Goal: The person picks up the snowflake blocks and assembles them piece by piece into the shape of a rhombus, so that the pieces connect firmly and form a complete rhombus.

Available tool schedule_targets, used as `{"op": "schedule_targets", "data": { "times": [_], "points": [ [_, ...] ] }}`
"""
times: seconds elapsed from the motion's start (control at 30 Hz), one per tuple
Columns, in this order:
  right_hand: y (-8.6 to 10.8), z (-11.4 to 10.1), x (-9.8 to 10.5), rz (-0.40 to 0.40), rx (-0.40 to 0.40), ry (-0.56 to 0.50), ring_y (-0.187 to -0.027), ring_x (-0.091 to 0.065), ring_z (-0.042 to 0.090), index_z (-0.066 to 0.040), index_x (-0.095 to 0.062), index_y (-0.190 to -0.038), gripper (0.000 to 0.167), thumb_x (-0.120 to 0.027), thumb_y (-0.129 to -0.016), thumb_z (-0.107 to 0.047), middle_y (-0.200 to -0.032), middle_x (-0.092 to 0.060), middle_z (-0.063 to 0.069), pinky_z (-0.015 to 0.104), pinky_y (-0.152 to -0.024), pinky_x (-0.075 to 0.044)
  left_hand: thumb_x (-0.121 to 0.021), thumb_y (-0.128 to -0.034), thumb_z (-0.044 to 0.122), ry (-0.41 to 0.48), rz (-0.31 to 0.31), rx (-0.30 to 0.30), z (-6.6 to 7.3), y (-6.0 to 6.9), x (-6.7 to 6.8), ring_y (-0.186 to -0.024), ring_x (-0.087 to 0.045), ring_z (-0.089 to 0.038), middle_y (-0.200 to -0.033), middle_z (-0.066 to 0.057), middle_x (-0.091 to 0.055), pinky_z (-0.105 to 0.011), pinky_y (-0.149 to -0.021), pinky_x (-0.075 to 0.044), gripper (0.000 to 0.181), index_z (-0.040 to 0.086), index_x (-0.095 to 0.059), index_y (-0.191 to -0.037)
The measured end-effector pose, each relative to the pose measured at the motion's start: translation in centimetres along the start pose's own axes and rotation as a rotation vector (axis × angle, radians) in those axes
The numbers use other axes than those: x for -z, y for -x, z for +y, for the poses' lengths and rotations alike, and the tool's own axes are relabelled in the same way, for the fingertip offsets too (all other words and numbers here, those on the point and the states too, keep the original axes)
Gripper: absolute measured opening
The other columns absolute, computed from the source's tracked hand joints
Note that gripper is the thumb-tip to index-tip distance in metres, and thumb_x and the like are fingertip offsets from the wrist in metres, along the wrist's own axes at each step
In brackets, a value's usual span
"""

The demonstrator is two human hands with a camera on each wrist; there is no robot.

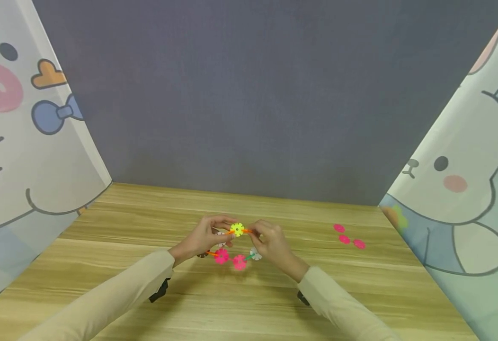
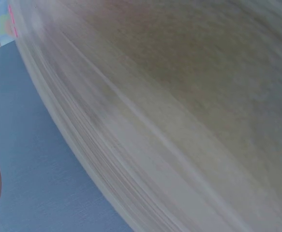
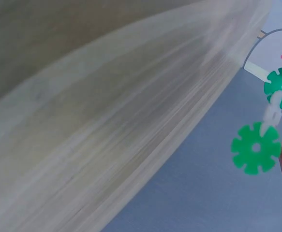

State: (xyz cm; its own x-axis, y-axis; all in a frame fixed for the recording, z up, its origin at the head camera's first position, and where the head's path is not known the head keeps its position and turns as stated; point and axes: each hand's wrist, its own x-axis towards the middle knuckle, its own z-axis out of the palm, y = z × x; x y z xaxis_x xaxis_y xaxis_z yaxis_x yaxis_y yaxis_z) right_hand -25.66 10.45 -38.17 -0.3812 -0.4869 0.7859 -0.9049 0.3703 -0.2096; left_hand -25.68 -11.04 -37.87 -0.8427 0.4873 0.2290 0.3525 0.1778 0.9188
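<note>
A chain of notched plastic snowflake discs is held up between both hands in the head view. At its top, a yellow disc (image 1: 237, 229) faces the camera, with edge-on orange discs on either side. My left hand (image 1: 204, 238) pinches the chain left of the yellow disc. My right hand (image 1: 273, 244) pinches the orange disc (image 1: 248, 231) on its right. Below hang pink discs (image 1: 221, 256), a white disc (image 1: 255, 255) and an edge-on green one. In the right wrist view a green disc (image 3: 256, 149) joins a white disc (image 3: 272, 113). Sleeves block most of both wrist views.
Three loose pink discs (image 1: 344, 239) lie on the wooden table (image 1: 181, 303) to the right of the hands. A dark grey panel (image 1: 249, 104) stands at the back, and cartoon-printed panels (image 1: 466, 189) flank both sides.
</note>
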Motion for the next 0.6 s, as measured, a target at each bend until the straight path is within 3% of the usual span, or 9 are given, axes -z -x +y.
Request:
{"op": "schedule_targets", "data": {
  "times": [0.17,0.4,0.6],
  "points": [
    [0.03,-0.21,-0.20,0.020,-0.004,0.011,-0.059,-0.059,0.011,0.003,-0.064,-0.080,0.015,-0.067,-0.070,0.014,-0.073,-0.066,0.009,0.008,-0.057,-0.046,-0.064,-0.0856,0.013,0.004,0.002,0.003,-0.03,0.07,0.05,-0.073,-0.068,-0.031,-0.106,-0.017,-0.065,-0.035,-0.057,-0.054,0.045,0.001,-0.051,-0.126],
    [0.06,-0.62,-0.34,0.023,-0.007,0.013,-0.058,-0.057,0.012,0.005,-0.063,-0.079,0.015,-0.064,-0.069,0.016,-0.069,-0.064,0.010,0.008,-0.056,-0.045,-0.064,-0.0857,0.012,0.012,0.001,0.010,-0.08,0.23,0.05,-0.073,-0.068,-0.025,-0.105,-0.019,-0.065,-0.034,-0.059,-0.055,0.042,0.002,-0.053,-0.126],
    [0.14,-0.78,-0.39,0.009,-0.041,0.023,-0.057,-0.057,0.011,0.004,-0.064,-0.079,0.016,-0.065,-0.069,0.016,-0.070,-0.065,0.009,0.008,-0.054,-0.044,-0.063,-0.0855,0.011,0.014,-0.012,0.015,-0.27,0.19,-0.01,-0.073,-0.068,-0.027,-0.106,-0.021,-0.064,-0.028,-0.049,-0.050,0.044,-0.001,-0.051,-0.126]
  ]
}}
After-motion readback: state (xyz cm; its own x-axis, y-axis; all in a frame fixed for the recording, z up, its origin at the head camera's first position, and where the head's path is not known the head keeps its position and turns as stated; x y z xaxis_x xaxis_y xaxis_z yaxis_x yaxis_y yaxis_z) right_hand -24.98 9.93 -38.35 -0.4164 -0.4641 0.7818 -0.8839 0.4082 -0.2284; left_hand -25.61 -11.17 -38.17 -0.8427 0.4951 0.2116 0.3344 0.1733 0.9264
